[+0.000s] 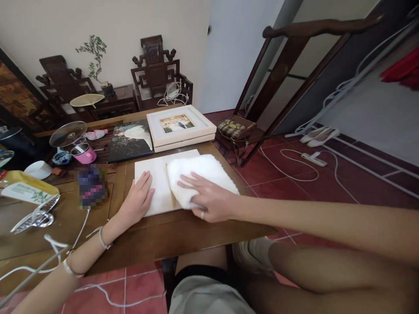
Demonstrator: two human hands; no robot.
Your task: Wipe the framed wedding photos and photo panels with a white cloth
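Observation:
A flat white frame [153, 174] lies face down near the wooden table's [147, 244] front edge. My left hand [139, 198] rests flat on its left part, fingers stretched out. My right hand [206, 196] lies flat on a white fluffy cloth [209, 170] that covers the frame's right part, fingers spread over the cloth. Behind them stands a white framed photo [180, 126] on a second white frame, with a dark photo print [131, 139] to its left.
On the table's left are a pink cup [84, 153], a small fan [68, 133], a blurred dark object [91, 185], a white bowl [38, 169], a yellow packet [28, 185] and white cables [65, 248]. Carved chairs [157, 74] stand behind; a power strip [314, 158] lies on the red tiled floor.

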